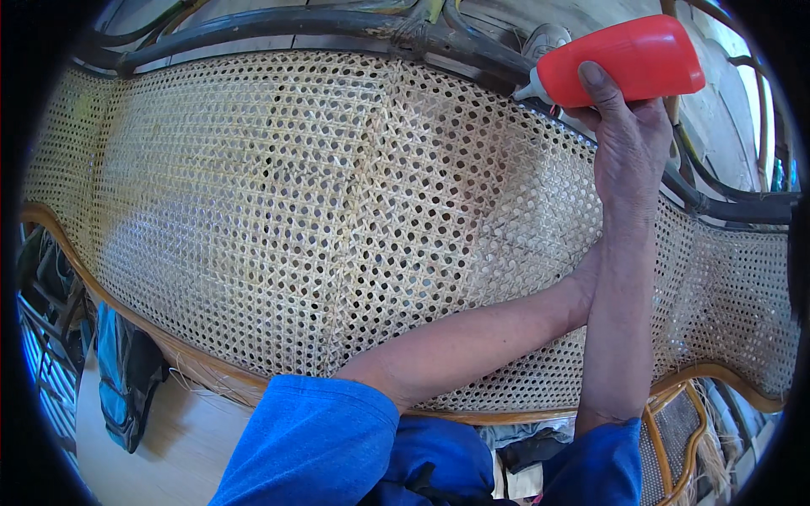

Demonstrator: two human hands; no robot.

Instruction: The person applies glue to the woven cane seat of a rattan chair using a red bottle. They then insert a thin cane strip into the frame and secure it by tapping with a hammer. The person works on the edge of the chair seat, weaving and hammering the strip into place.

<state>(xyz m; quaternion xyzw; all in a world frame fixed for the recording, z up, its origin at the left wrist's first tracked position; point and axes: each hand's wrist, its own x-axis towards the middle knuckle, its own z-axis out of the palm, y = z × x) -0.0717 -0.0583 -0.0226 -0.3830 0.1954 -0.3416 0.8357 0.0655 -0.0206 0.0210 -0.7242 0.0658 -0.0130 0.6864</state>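
Observation:
My right hand (629,126) is closed round a red squeeze bottle (629,61), thumb pressed on its side. The bottle lies almost level, its pale nozzle (531,88) pointing left and slightly down at the seam where the woven cane webbing (422,219) meets the dark frame rail (321,25). Whether the tip touches the seam, I cannot tell. My left forearm (481,341) reaches rightward over the webbing and passes behind my right forearm, which hides the left hand and its fingers.
A light brown curved wooden rail (181,358) borders the webbing's near side. Beyond the far rail is a shoe (547,38). A teal and black item (126,375) lies on a pale surface at lower left. Loose cane strands (713,434) hang beside another cane-panelled frame at lower right.

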